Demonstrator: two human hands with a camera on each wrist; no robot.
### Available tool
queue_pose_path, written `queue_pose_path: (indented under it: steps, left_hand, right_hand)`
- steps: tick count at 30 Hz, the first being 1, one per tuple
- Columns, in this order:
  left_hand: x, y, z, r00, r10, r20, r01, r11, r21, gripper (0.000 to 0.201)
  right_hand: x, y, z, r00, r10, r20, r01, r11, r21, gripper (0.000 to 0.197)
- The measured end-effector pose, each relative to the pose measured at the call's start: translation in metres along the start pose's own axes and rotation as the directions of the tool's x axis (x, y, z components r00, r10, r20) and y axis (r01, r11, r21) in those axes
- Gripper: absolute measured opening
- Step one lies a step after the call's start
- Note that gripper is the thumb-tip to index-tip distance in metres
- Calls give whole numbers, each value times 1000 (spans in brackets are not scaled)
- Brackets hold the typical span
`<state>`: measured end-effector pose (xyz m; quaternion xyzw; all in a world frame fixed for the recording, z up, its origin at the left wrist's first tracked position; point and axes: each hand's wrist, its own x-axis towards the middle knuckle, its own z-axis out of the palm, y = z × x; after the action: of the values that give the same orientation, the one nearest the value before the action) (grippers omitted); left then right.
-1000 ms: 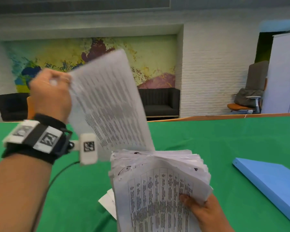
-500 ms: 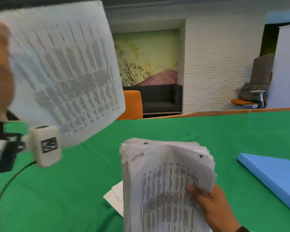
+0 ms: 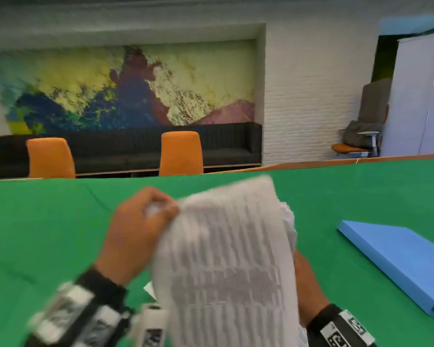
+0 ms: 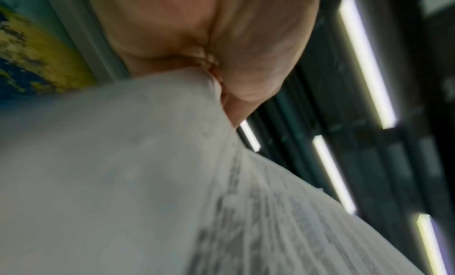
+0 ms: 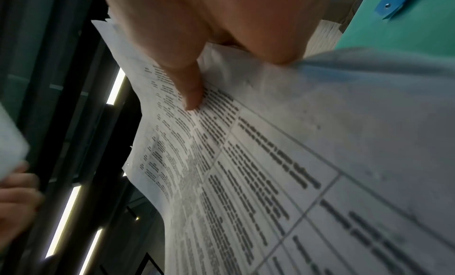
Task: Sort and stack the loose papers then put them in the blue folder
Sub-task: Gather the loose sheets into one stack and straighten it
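Here the left hand (image 3: 138, 231) has its fingers curled, pinching the upper left edge of a printed sheet (image 3: 226, 251) between thumb and fingertips. In the left wrist view the same pinch shows close up, the paper's corner tucked into the fold of the thumb (image 4: 256, 51). The right hand (image 3: 308, 284) sits behind and under the stack (image 3: 287, 221), mostly hidden in the head view; the right wrist view shows its thumb (image 5: 182, 69) laid across the printed face and the fingers wrapped round the edge, so it grips the stack.

The sheet is white, covered with dense rows of small dark text in ruled table columns, and blurred in the head view. It bows outward across the front of the stack, held upright above the table (image 3: 48, 234). The stack's edges fan out raggedly at the upper right. A corner of another white paper (image 3: 149, 289) shows on the green cloth below the left hand.

The folder (image 3: 396, 261) lies closed and flat on the table to the right, well apart from the hands. Beyond the table stand two orange chairs (image 3: 181, 152), a dark sofa (image 3: 231, 146) and a painted mural (image 3: 125, 86).
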<state>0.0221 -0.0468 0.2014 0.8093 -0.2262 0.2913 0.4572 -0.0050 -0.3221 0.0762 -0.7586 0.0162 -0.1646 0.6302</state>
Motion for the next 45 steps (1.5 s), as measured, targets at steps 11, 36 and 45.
queue_pose_path:
  steps: [11, 36, 45]
  left_hand:
    - [-12, -51, 85, 999, 19, -32, -23, 995, -101, 26]
    - [-12, -117, 147, 741, -529, 414, 468, 849, 247, 47]
    - [-24, -136, 181, 661, -618, 425, 520, 786, 334, 31]
  right_hand:
    - [-12, -12, -9, 985, 65, 161, -81, 992, 95, 34]
    - [-18, 24, -26, 733, 579, 357, -678, 661, 322, 26]
    - [-14, 49, -49, 727, 605, 325, -684, 679, 267, 36]
